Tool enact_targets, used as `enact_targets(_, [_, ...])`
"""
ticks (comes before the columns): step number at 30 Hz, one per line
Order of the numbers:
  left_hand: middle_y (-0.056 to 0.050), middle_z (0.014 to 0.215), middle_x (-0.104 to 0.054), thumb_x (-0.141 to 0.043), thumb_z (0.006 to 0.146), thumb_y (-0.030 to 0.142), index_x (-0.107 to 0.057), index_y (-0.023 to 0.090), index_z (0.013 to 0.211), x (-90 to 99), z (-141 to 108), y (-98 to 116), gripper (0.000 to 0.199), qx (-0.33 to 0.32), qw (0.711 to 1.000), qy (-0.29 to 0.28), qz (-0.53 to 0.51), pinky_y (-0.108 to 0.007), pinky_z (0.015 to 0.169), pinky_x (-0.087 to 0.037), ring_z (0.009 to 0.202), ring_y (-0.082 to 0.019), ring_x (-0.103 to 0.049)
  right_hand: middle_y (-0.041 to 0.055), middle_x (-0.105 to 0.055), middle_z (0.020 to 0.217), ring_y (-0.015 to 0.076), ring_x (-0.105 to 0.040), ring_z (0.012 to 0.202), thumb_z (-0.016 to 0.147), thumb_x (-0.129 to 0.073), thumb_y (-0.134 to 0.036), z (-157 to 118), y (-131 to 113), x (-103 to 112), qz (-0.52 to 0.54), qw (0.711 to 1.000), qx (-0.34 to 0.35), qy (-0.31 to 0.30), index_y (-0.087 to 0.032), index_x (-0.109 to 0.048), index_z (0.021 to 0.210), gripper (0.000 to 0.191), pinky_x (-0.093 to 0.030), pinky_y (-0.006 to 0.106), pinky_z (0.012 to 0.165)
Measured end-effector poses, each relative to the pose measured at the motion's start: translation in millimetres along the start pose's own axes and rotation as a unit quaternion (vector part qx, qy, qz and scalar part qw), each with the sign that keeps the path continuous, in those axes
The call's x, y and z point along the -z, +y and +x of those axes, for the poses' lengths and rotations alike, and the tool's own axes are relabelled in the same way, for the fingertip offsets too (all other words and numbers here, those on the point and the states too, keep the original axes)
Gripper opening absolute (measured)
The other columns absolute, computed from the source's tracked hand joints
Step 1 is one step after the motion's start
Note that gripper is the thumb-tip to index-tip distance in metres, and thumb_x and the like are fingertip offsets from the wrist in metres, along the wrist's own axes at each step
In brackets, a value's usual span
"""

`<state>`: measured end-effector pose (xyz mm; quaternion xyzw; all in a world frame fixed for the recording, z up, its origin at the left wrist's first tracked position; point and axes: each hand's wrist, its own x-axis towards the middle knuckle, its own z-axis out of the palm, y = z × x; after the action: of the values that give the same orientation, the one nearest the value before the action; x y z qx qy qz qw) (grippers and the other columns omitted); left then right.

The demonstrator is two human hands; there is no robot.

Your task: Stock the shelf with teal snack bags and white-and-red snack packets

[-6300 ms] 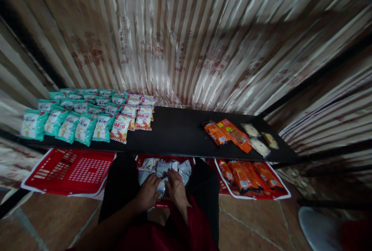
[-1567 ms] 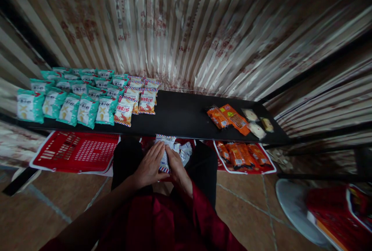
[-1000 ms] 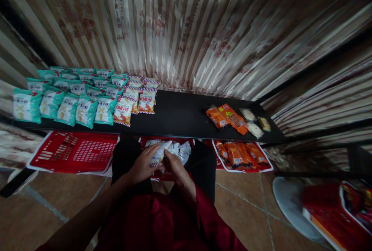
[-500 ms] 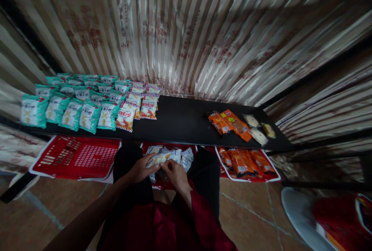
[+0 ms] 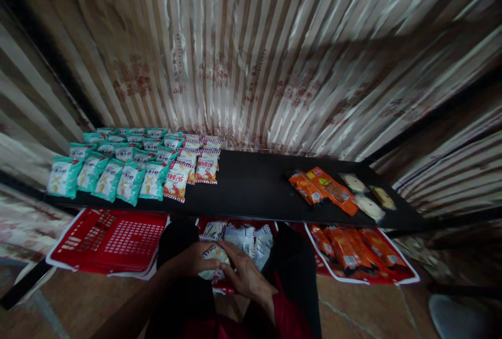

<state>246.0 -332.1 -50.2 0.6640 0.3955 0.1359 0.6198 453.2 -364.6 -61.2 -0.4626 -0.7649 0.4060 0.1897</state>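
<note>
Between my two hands, low in the centre of the view, is a small white snack bag (image 5: 214, 262) with a striped edge. My left hand (image 5: 195, 258) wraps round its left side, and my right hand (image 5: 243, 272) presses on its right side with the fingers bent over it. Just beyond them, the middle red basket (image 5: 270, 224) holds several more white bags (image 5: 240, 239). On the black shelf (image 5: 251, 184), at the left, stand rows of teal bags (image 5: 130, 179), with several white and orange bags (image 5: 175, 179) beside them.
An empty-looking red basket (image 5: 117, 271) hangs at the left. The right basket (image 5: 345, 279) holds orange packets (image 5: 347, 250). Orange packets (image 5: 331, 188) and small pale packs (image 5: 368, 207) lie on the shelf's right part. Behind is a striped curtain (image 5: 243, 67); my knees are beneath the shelf.
The view has tilted up, so shelf and baskets sit lower in the picture. My right hand has turned flatter over the bag, and both hands are closer together round it.
</note>
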Motion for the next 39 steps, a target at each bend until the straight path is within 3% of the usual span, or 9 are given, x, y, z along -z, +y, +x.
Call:
enact_targets(6, [-0.004,0.097,-0.067,-0.061,0.071,0.041,-0.061,0.016,0.103,2.6,2.4,-4.1,0.041,0.045,0.999,0.0,-0.014,-0.032,0.079,-0.047,0.086,-0.021,-0.059,0.005,-0.054,0.136,0.0227,-0.051,0.125,0.09,-0.047,-0.035,-4.6,-4.2,-3.1,0.075,0.997,-0.019,-0.004,-0.031,-0.04,0.14,0.051,-0.04,0.04,0.104])
enact_targets(13, [-0.003,0.094,-0.068,-0.063,0.071,0.047,-0.059,0.016,0.105,9.7,9.5,-12.6,0.046,0.043,0.996,-0.008,-0.077,-0.029,0.074,-0.048,0.082,-0.019,-0.059,0.0066,-0.056,0.133,0.0246,-0.053,0.123,0.09,-0.046,-0.039,0.0,-1.8,-7.8,0.074,0.994,-0.073,0.036,-0.029,-0.048,0.136,0.048,-0.04,0.04,0.104])
enact_targets(16, [-0.002,0.091,-0.068,-0.066,0.07,0.05,-0.061,0.016,0.099,16.3,10.5,-5.9,0.046,0.038,0.995,-0.014,-0.09,-0.028,0.074,-0.047,0.083,-0.018,-0.059,0.0072,-0.059,0.13,0.0255,-0.054,0.121,0.089,-0.045,-0.043,2.3,-1.5,-9.9,0.092,0.99,-0.089,0.061,-0.029,-0.051,0.133,0.046,-0.04,0.041,0.103])
enact_targets(19, [-0.005,0.099,-0.067,-0.069,0.066,0.054,-0.059,0.014,0.11,23.7,7.6,6.0,0.06,0.046,0.988,-0.01,-0.144,-0.031,0.078,-0.047,0.089,-0.021,-0.06,0.008,-0.063,0.125,0.026,-0.058,0.115,0.089,-0.043,-0.048,4.4,-1.1,-10.4,0.128,0.983,-0.095,0.088,-0.028,-0.053,0.131,0.047,-0.043,0.041,0.1])
enact_targets(23, [-0.007,0.112,-0.065,-0.069,0.066,0.056,-0.059,0.015,0.116,29.4,3.0,13.3,0.065,0.036,0.981,0.04,-0.186,-0.034,0.086,-0.044,0.101,-0.025,-0.058,0.0086,-0.065,0.12,0.0256,-0.061,0.11,0.089,-0.043,-0.05,6.9,-2.2,-9.2,0.181,0.971,-0.09,0.127,-0.025,-0.054,0.128,0.047,-0.047,0.038,0.096])
enact_targets(27, [-0.007,0.108,-0.066,-0.066,0.072,0.055,-0.061,0.015,0.113,27.0,2.5,9.0,0.057,0.019,0.973,0.085,-0.215,-0.033,0.087,-0.043,0.098,-0.023,-0.059,0.007,-0.067,0.115,0.024,-0.062,0.105,0.089,-0.045,-0.049,9.9,-6.0,-8.4,0.229,0.957,-0.088,0.155,-0.024,-0.056,0.124,0.044,-0.049,0.034,0.091])
enact_targets(32, [-0.008,0.099,-0.069,-0.064,0.076,0.053,-0.064,0.012,0.106,15.8,8.0,7.9,0.051,-0.027,0.956,0.126,-0.265,-0.032,0.083,-0.045,0.091,-0.023,-0.061,0.0062,-0.069,0.109,0.023,-0.063,0.102,0.086,-0.051,-0.049,15.3,-5.4,-12.0,0.275,0.934,-0.097,0.206,-0.021,-0.06,0.116,0.042,-0.05,0.03,0.086])
enact_targets(39, [-0.009,0.097,-0.071,-0.07,0.067,0.057,-0.065,0.013,0.098,-4.9,22.6,11.6,0.054,-0.029,0.916,0.235,-0.325,-0.035,0.086,-0.048,0.093,-0.026,-0.064,0.0064,-0.071,0.091,0.0226,-0.065,0.082,0.08,-0.056,-0.052,25.5,-2.2,-21.8,0.357,0.89,-0.121,0.258,-0.018,-0.062,0.104,0.041,-0.052,0.031,0.071])
